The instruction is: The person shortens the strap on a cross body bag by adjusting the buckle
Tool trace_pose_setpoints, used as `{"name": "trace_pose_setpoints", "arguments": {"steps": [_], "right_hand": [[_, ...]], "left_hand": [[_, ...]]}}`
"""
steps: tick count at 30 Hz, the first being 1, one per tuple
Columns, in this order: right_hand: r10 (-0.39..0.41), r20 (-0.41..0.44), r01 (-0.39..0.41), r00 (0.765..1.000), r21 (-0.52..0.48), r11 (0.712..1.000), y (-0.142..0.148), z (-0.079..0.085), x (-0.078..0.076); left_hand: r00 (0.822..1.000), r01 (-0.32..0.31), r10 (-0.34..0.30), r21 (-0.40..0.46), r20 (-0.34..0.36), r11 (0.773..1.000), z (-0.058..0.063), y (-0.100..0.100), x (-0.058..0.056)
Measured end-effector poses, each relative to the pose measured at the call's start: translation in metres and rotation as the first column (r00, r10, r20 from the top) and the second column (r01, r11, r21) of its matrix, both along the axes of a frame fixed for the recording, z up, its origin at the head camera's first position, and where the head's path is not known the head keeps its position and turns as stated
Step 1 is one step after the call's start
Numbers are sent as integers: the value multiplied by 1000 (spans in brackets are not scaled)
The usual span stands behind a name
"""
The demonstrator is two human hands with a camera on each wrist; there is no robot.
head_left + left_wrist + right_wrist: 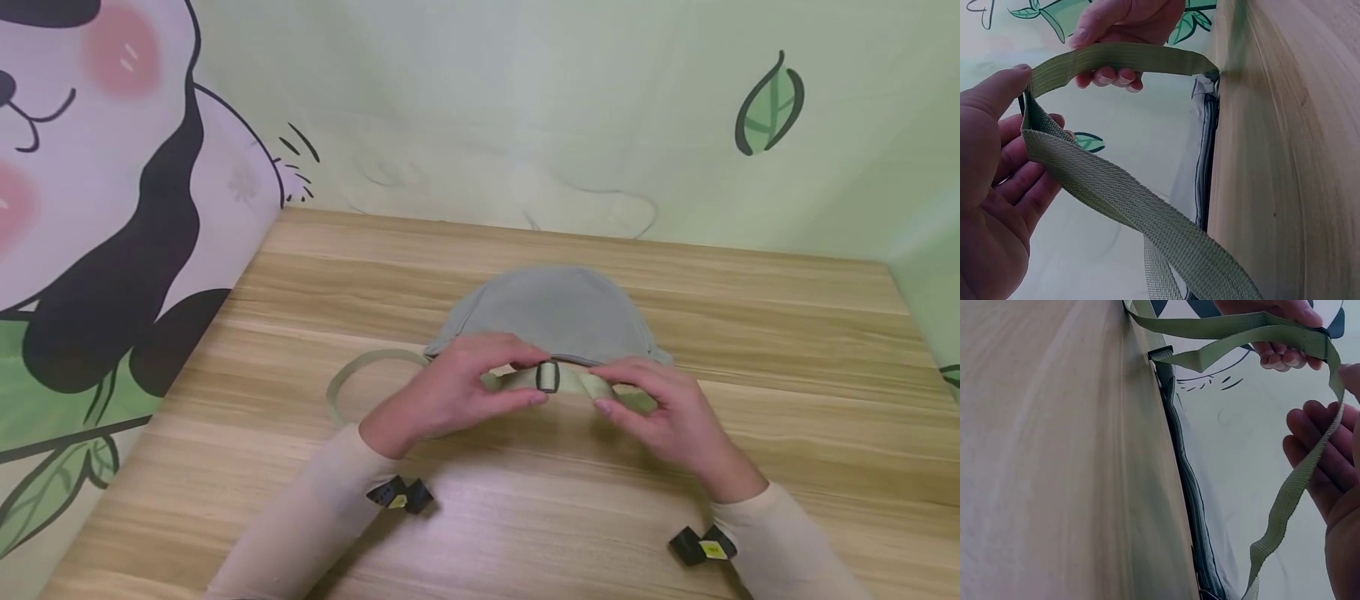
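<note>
A grey bag point(555, 308) with a curved top lies on the wooden table, its dark zipper point(1205, 162) along the near edge. From it runs a pale green webbing strap point(572, 381) that carries a black slide buckle point(548, 377). My left hand point(453, 387) pinches the strap right at the buckle between thumb and fingers. Just to the right, my right hand point(671, 408) pinches the same strap, which twists there. Seen from the right wrist, a length of strap point(1282, 506) hangs down past my right fingers. Both hands hold the strap raised in front of the bag.
A loop of the strap point(333, 383) curves out on the table left of the bag. Behind the wooden table point(525, 517) stands a pale green printed backdrop point(450, 100), with a panda picture point(112, 208) at left. Small black devices sit on both wrists.
</note>
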State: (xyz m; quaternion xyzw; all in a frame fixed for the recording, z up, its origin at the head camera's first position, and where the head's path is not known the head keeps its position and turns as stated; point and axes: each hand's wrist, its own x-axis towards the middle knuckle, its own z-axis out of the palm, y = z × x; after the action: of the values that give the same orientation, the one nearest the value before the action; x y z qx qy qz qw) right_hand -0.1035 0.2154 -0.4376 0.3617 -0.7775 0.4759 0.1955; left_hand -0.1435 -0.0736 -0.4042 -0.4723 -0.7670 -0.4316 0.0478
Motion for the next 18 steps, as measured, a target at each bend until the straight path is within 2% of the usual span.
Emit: {"name": "trace_pose_setpoints", "arguments": {"steps": [5, 12, 18], "right_hand": [[-21, -20, 21, 1000, -38, 999, -1, 0, 1], [27, -105, -39, 994, -113, 993, -7, 3, -2], [8, -108, -25, 994, -151, 988, -9, 6, -1]], "left_hand": [[1000, -4, 4, 11, -3, 1000, -1, 2, 0], [1000, 19, -20, 52, 23, 998, -1, 5, -1], [997, 25, -30, 72, 65, 997, -2, 6, -1]]}}
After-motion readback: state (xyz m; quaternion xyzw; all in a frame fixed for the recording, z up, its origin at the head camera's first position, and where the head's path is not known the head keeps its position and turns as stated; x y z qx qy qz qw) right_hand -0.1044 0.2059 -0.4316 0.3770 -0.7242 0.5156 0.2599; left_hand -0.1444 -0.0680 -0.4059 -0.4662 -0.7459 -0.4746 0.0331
